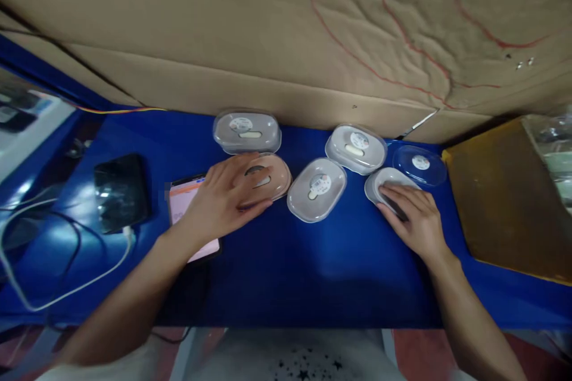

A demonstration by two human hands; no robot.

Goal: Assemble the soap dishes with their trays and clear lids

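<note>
My left hand rests with spread fingers over an oval container that looks pinkish under a clear lid. My right hand has its fingers curled round a pale oval container, with a dark patch under the fingers. Between the hands lies a lidded grey container with a round sticker. Two similar ones stand behind, one at the back left and one at the back right. A loose clear lid with a sticker lies beyond my right hand.
A phone with a lit screen is partly under my left wrist. Farther left are a black device and a white cable. Cardboard walls the back; a brown box stands at right on the blue table.
</note>
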